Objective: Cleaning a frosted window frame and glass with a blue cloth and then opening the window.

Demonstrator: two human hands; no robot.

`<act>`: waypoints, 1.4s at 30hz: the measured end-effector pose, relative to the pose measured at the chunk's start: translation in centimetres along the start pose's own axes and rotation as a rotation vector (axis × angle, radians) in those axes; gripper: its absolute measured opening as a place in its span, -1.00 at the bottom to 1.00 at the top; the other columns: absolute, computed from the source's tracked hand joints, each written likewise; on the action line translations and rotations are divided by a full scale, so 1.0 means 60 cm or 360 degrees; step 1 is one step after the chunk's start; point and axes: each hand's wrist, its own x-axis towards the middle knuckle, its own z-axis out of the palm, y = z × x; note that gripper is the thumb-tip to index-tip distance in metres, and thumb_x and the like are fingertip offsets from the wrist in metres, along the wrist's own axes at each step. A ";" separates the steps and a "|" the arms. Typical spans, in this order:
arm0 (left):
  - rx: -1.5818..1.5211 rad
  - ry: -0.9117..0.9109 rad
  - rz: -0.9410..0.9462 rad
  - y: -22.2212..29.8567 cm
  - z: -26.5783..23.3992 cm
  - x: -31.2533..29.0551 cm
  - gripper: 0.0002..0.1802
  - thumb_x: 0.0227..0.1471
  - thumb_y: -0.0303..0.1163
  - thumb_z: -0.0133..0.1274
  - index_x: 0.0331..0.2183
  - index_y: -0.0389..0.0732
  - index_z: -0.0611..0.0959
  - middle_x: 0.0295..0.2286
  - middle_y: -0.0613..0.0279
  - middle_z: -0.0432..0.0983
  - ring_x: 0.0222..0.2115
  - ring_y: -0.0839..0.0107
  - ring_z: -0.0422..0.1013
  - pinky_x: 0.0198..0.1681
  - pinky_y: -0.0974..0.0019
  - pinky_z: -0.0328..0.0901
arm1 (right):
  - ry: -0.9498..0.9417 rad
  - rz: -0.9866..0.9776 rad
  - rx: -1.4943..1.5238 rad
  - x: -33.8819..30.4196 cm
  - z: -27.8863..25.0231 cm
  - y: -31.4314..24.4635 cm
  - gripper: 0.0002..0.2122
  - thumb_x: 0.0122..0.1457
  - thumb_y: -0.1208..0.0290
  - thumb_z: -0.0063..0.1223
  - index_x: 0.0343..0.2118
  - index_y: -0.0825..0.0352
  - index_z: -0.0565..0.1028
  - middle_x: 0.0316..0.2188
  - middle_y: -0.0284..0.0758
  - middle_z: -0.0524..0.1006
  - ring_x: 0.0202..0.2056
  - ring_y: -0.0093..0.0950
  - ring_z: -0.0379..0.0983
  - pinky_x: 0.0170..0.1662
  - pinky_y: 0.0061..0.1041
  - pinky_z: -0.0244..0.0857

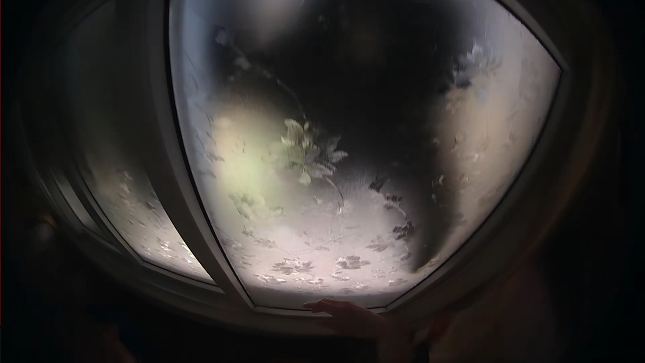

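Note:
A large pane of frosted glass [322,228] with a leaf and flower pattern fills the middle of the head view. A pale frame [181,161] surrounds it. At its bottom edge is my right hand [349,317], with its fingers stretched out to the left along the lower frame. It appears to hold nothing; whether it presses on the frame or only hovers there I cannot tell. A dim reddish patch at the lower left may be my left hand or arm, too dark to make out.
A second, narrower patterned pane [144,228] stands to the left, behind an upright frame bar. Through the main pane come blurred pale, greenish and dark shapes. Deep shadow covers the surroundings on both sides and along the bottom.

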 end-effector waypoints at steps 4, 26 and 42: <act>0.0365 -0.0459 0.0247 0.110 -0.014 -0.054 -0.38 0.02 -0.35 -0.01 0.10 -0.38 0.28 0.02 -0.04 0.29 -0.01 0.20 0.26 0.08 0.20 0.14 | -0.0096 0.0016 0.0106 0.035 0.009 -0.104 -0.63 0.19 0.40 -0.01 0.07 0.26 0.32 -0.06 -0.28 0.45 0.00 -0.35 0.37 0.08 -0.43 0.23; -0.0543 -0.1812 0.0096 0.472 0.236 0.021 -0.72 0.05 -0.39 0.10 -0.17 -0.28 0.57 -0.35 0.39 0.51 -0.30 0.64 0.35 -0.17 0.48 0.24 | 0.0934 -0.0137 0.0108 0.260 -0.114 -0.459 -0.79 0.11 0.36 0.10 -0.30 0.42 0.53 -0.51 -0.35 0.54 -0.43 -0.69 0.39 -0.32 -0.62 0.28; -0.0618 -0.2131 -0.0028 0.608 0.193 -0.001 -0.47 0.06 -0.35 0.02 0.07 -0.28 0.34 -0.19 0.14 0.48 -0.18 0.47 0.41 -0.09 0.41 0.31 | 0.0750 -0.0556 0.0597 0.337 -0.119 -0.562 -0.53 0.21 0.29 -0.04 0.14 0.30 0.20 -0.16 -0.27 0.49 -0.16 -0.54 0.39 -0.09 -0.54 0.25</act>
